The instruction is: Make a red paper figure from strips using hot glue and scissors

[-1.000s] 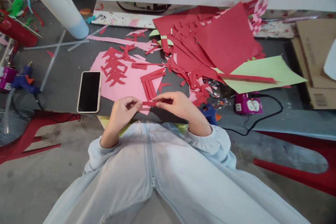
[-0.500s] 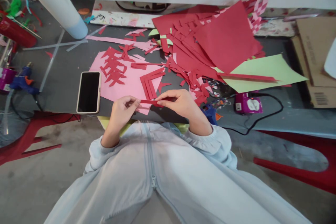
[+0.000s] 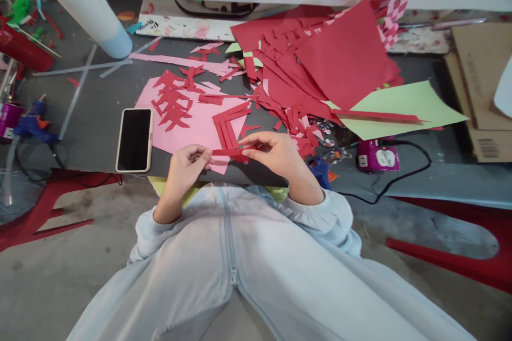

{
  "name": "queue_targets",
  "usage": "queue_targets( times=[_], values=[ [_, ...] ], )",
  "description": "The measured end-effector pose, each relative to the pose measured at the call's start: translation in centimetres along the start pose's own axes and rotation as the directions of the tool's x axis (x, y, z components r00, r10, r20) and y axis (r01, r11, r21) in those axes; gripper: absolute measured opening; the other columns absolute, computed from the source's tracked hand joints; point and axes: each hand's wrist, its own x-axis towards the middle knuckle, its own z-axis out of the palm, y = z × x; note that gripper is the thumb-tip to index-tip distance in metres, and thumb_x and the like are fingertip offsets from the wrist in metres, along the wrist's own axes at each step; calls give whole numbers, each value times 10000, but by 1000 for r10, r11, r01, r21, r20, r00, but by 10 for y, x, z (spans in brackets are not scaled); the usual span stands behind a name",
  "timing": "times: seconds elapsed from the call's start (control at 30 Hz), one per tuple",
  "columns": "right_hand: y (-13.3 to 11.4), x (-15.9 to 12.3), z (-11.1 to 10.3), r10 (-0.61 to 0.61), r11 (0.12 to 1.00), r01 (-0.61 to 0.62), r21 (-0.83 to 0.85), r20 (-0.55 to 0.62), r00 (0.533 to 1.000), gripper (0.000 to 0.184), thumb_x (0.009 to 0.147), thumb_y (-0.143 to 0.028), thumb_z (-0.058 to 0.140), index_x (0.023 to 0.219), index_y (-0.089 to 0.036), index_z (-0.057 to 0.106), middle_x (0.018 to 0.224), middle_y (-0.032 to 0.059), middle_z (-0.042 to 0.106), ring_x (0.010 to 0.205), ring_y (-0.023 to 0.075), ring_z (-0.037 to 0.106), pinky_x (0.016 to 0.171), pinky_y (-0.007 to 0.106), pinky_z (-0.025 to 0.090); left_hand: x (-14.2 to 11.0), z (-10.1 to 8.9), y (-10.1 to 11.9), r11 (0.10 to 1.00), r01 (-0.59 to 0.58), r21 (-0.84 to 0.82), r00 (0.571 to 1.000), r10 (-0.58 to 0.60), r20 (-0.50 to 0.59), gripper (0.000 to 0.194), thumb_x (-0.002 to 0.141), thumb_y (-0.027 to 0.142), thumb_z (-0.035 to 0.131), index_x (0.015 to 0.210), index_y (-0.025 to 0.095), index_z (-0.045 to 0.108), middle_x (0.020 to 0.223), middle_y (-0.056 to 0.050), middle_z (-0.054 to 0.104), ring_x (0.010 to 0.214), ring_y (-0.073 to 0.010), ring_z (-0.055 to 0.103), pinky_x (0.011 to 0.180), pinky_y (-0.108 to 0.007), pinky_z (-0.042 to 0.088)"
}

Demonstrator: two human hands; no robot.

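A: So what's taking up the most room there, going biggest to smallest? I'm counting clock directions from the hands.

B: Mostly the dark grey table (image 3: 92, 138), it's running right across from 9 to 3. A red sheet (image 3: 340, 53) is lying on a messy heap of red cut paper between 1 and 2 o'clock, and a pale green sheet (image 3: 416, 98) is poking out past it, closer to 3.

A: And the pink?

B: That pink sheet (image 3: 204, 122) is spreading out around 11, with red cut pieces (image 3: 174, 106) sitting on it toward 10. A white and blue bottle (image 3: 94, 18) is standing farther off, between 10 and 11, and a phone (image 3: 135, 140) is lying dark-screened at 9.

A: Hands?

B: Left hand (image 3: 190, 162) is pinching one end of a red strip (image 3: 227, 153), thumb against forefinger, other fingers curling in. Right hand (image 3: 274, 154) is half curling at the other end: its thumb is touching the strip and the forefinger is reaching out just above. Can't tell if it's actually gripping.

A: Where's the strip exactly?

B: It's stretching between the two hands, roughly along the 9-to-3 line, over the pink sheet's near tip.
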Motion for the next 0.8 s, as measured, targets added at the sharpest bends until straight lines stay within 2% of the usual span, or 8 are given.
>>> queue_targets(
  times=[0.07,0.2,0.27,0.4,0.57,0.67,0.8],
  values=[
    [1,1,1,2,1000,-2,16,-8,1000,144,739,-284,763,864,-228,806,883,48,795,774,199,692,714,331,542,0,0,-1,999,-36,-13,999,36,3,294,757,446,744,828,167,684,712,-25,701,617,-131,658,617,-255,538],
    [2,2,1,-6,1000,6,4,-9,1000,127,756,-290,762,856,-227,806,879,49,788,782,196,688,727,329,532,-1,1,-1,989,-144,13,989,144,24,328,757,382,764,1010,179,711,932,-58,746,764,-141,694,704,-254,554],
    [2,2,1,-15,1000,15,-2,-6,1000,107,765,-287,756,839,-227,806,871,47,787,786,197,688,730,329,528,-2,1,0,984,-177,29,983,175,48,325,778,377,760,1036,184,722,986,-68,749,787,-141,691,716,-252,550],
    [4,2,2,-20,1000,20,21,9,1000,89,765,-287,752,808,-222,797,831,39,781,774,194,691,732,326,533,-3,0,-1,979,-200,43,974,193,121,274,816,409,749,967,181,741,915,-55,752,762,-136,679,707,-241,540],
    [7,2,2,-33,999,31,40,45,998,95,761,-297,752,786,-209,779,743,22,750,649,156,640,614,288,493,-3,-2,-5,985,-159,66,945,132,300,281,858,454,713,919,180,714,832,-29,743,703,-129,667,619,-220,508],
    [5,3,-2,-43,999,43,10,110,993,129,763,-328,766,786,-202,769,737,21,738,637,148,623,591,279,465,-3,-2,-4,979,-159,127,951,118,284,269,874,443,683,877,175,701,795,-25,745,652,-122,644,582,-221,485],
    [-1,4,-6,-86,995,95,-32,213,973,179,775,-374,766,775,-196,751,776,32,739,714,164,643,662,292,472,-6,1,2,966,-154,206,967,105,232,242,855,416,672,863,177,710,782,-31,764,661,-152,675,583,-245,501]
  ],
)
